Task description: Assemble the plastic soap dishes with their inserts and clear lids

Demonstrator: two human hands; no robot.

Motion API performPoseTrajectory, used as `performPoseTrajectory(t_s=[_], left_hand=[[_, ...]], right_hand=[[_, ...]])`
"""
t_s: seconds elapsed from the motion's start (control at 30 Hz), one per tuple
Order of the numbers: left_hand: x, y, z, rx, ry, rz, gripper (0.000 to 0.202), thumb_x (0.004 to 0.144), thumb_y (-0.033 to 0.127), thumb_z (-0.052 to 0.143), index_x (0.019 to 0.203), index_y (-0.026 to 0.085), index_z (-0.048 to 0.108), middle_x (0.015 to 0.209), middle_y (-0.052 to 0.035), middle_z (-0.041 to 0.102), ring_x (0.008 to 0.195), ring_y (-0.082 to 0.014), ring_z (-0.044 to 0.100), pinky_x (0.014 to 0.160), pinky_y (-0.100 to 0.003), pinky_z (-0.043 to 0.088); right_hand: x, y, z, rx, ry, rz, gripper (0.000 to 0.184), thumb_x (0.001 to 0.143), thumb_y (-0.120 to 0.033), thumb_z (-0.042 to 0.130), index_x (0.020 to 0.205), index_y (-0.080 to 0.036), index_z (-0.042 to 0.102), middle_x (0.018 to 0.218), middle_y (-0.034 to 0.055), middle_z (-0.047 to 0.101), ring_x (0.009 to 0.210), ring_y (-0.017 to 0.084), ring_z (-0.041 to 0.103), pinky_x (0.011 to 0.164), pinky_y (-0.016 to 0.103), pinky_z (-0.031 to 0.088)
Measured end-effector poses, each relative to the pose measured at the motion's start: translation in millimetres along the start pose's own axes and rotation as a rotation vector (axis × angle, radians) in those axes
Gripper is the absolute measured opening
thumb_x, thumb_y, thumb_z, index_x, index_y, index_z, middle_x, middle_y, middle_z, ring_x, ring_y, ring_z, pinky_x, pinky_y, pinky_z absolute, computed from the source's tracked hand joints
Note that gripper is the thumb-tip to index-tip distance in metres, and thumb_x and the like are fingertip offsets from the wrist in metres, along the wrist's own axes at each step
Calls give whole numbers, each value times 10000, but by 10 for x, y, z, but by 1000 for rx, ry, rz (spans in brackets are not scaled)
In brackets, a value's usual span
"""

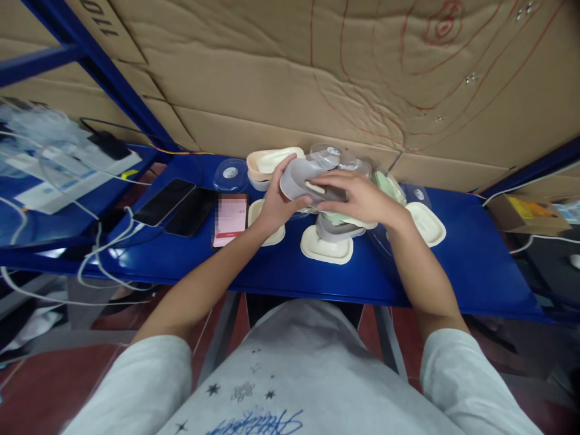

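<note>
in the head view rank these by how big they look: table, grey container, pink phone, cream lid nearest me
1. table
2. grey container, though it is partly hidden
3. pink phone and cream lid: these look about alike, so I won't rank them

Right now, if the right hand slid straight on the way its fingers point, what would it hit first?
Its fingers lie across the grey container, pointing left. Going on, the right hand would probably meet the left hand gripping the container's far end, though depth is hard to judge.
</note>
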State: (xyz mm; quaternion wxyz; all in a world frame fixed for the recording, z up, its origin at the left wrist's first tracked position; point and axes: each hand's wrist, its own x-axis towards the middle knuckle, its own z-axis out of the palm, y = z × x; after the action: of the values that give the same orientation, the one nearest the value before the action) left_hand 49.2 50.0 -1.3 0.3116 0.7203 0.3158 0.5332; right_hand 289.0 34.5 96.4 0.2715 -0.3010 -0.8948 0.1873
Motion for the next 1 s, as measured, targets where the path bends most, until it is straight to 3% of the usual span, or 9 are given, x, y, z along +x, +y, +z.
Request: performPoseTrajectory(t_s=[0.13, 0.23, 0.37, 0.5, 0.63, 0.8, 1.0], left_hand=[[35, 2, -49, 22, 23, -27, 1157, 815, 945, 676, 1688, 294, 286, 1651, -113, 476, 1449, -377, 524, 1185, -568, 490], [84, 9, -112, 58, 41, 5, 1205, 792, 970, 675, 1669, 233, 300, 1653, -145, 454, 1473, -393, 494, 1221, -585, 452], [140, -66, -189, 70, 120, 35, 1136, 784, 891, 772, 1616, 245, 345, 1601, -162, 502, 1478, -374, 526, 1253, -540, 442], [158, -252, -239, 238, 73, -41, 1105, 784, 895, 758, 1561, 171, 453, 1601, -157, 517, 1516, -392, 478, 1298, -563, 373], [114, -316, -224, 497, 17, -124, 975, 788, 856, 782, 1487, 208, 578, 1599, -178, 519, 1536, -412, 446, 1300, -625, 324], [14, -153, -147, 692, -56, -107, 841, 932, 777, 697, 1575, 262, 528, 1604, -192, 533, 1500, -428, 482, 1231, -647, 335], [-76, 18, -26, 764, -105, 1, 790, 1021, 785, 533, 1584, 230, 531, 1661, -227, 477, 1540, -463, 437, 1260, -659, 241]], right_hand=[[47, -113, 34, -91, 9, 52, 438, 1098, -612, 498, 1298, -349, 785, 1249, -16, 811, 1165, 265, 739, 1097, 476, 552], [28, -31, -101, -126, 201, 135, 551, 1106, -693, 398, 1283, -332, 775, 1143, 0, 813, 1071, 269, 746, 1031, 475, 584], [-86, 328, -367, -245, 465, 219, 624, 1080, -752, 393, 1340, -302, 738, 1284, 79, 775, 1270, 347, 686, 1161, 570, 502], [-191, 792, -432, -357, 409, 303, 562, 1083, -700, 417, 1302, -315, 764, 1372, 90, 758, 1400, 392, 609, 1266, 691, 351], [-225, 1068, -370, -328, 345, 287, 547, 1078, -684, 434, 1351, -326, 743, 1445, 76, 732, 1412, 353, 621, 1269, 647, 395], [-296, 1138, -442, -246, 323, 288, 595, 1024, -719, 556, 1431, -308, 696, 1492, 97, 704, 1421, 347, 628, 1250, 602, 453], [-392, 1099, -572, -276, 348, 319, 624, 1037, -751, 513, 1436, -299, 676, 1516, 87, 689, 1463, 324, 603, 1260, 582, 461]])
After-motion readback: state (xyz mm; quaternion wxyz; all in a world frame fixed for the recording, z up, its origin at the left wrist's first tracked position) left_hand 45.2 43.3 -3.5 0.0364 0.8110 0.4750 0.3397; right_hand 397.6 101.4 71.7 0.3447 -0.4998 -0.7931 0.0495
